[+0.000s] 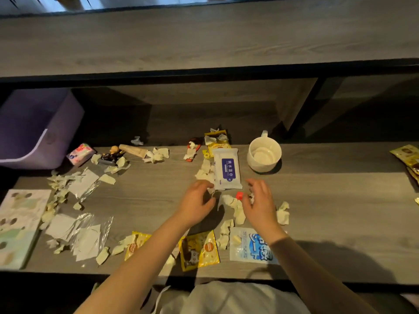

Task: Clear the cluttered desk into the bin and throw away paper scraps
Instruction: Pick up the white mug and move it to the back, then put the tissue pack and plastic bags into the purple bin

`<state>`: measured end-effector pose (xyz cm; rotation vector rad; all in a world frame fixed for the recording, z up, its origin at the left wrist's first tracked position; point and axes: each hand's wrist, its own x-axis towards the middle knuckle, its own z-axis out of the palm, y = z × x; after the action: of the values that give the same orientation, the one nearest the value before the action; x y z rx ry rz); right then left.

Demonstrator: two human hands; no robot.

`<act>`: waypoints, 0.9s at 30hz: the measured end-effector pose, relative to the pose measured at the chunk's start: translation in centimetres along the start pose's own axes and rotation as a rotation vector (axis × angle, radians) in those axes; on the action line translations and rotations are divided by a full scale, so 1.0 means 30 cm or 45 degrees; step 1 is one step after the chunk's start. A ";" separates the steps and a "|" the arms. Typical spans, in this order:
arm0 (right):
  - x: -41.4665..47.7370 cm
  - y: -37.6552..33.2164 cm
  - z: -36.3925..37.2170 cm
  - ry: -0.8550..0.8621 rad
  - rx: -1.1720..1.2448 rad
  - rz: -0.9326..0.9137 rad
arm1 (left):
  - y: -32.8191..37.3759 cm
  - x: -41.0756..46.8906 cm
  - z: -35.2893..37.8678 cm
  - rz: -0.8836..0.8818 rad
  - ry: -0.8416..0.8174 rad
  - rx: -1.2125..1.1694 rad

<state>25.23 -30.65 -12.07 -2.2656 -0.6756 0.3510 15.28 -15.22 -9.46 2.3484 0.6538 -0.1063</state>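
Observation:
Torn pale paper scraps (235, 208) litter the grey wooden desk (328, 200). My left hand (197, 203) hovers palm down over the desk middle, its fingers curled at the near left corner of a white wet-wipe pack (226, 169). My right hand (260, 200) is spread just right of that pack, fingers apart over scraps and a small red cap (239, 196). Whether either hand grips a scrap is hidden. A purple bin (34, 130) stands at the desk's far left.
A white mug (264, 154) sits right of the wipes. Yellow snack packets (199, 250), a blue-and-white pouch (251, 245), clear plastic sleeves (86, 236), a pastel notebook (18, 225), a pink tissue pack (80, 154), a figurine (112, 154). A raised shelf (204, 41) runs behind.

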 end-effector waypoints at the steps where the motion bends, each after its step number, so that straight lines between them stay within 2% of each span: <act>1: -0.020 0.005 0.013 -0.077 -0.039 -0.056 | -0.025 -0.037 0.013 0.004 -0.035 0.027; 4: -0.080 0.026 0.032 -0.277 -0.176 -0.156 | -0.092 -0.129 0.050 -0.028 -0.152 0.148; 9: -0.158 0.065 0.022 -0.492 -0.476 -0.079 | -0.130 -0.227 0.091 -0.100 -0.357 0.478; 13: -0.194 0.072 0.009 -0.706 -0.714 -0.061 | -0.142 -0.251 0.119 -0.090 -0.378 0.631; 16: -0.201 0.074 0.014 -0.681 -0.781 -0.108 | -0.145 -0.236 0.125 -0.136 -0.334 0.631; 22: -0.118 0.016 0.044 -0.646 -0.712 -0.059 | -0.153 -0.185 0.094 -0.345 -0.238 0.552; 27: -0.043 -0.046 0.074 -0.597 -0.641 -0.050 | -0.156 -0.150 0.034 -0.465 -0.041 0.226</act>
<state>22.72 -29.28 -12.56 -2.6602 -1.1504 0.7803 9.20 -14.81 -11.93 2.3623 1.0899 -0.3778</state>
